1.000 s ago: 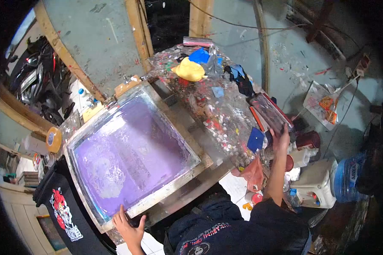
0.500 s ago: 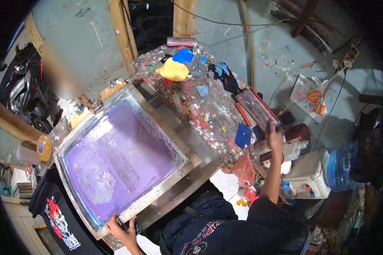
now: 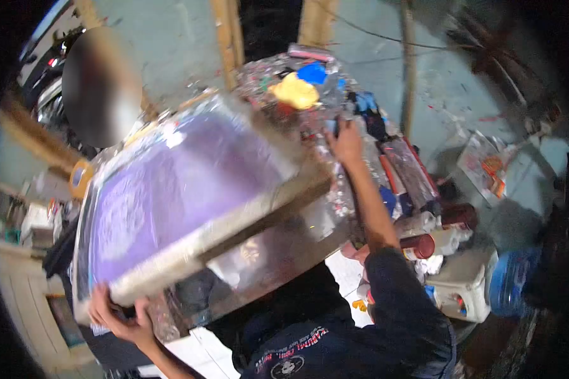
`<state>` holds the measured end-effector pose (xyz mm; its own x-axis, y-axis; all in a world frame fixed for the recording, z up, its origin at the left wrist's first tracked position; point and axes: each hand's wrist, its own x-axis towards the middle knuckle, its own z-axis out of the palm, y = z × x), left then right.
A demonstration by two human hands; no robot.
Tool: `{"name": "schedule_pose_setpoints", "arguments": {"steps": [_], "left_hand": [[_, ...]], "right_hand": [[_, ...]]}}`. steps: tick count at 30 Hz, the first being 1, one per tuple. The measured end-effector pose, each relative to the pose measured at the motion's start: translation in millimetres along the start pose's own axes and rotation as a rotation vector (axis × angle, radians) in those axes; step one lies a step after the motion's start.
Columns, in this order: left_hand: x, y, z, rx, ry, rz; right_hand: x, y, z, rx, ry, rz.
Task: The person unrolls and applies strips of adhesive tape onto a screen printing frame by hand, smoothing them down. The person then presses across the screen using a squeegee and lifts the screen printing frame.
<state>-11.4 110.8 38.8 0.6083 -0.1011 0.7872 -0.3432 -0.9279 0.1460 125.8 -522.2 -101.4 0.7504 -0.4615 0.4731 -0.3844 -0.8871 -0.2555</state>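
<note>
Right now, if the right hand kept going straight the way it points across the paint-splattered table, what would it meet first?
The right hand points up the table toward the far end. First in that line looks like the blue rag just past the fingertips, though blur makes depth uncertain; the yellow cloth lies further left.

Paint-spattered worktable, yellow rag, blue rag, purple-meshed screen frame tilted above

Dim, motion-blurred, fisheye-warped, dark vignetted edges

I count one purple printing screen, one yellow rag, one blue water jug, two dark red cans.
</note>
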Motion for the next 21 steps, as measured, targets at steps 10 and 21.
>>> {"name": "schedule_pose_setpoints", "arguments": {"steps": [10, 21], "left_hand": [[150.4, -3.8, -7.0, -0.054, 0.106, 0.076], [197.5, -13.6, 3.1, -0.131, 0.137, -0.019]], "right_hand": [[21.4, 0.9, 22.0, -0.130, 0.009, -0.027], [35.9, 14.6, 30.7, -0.225, -0.266, 0.063]]}}
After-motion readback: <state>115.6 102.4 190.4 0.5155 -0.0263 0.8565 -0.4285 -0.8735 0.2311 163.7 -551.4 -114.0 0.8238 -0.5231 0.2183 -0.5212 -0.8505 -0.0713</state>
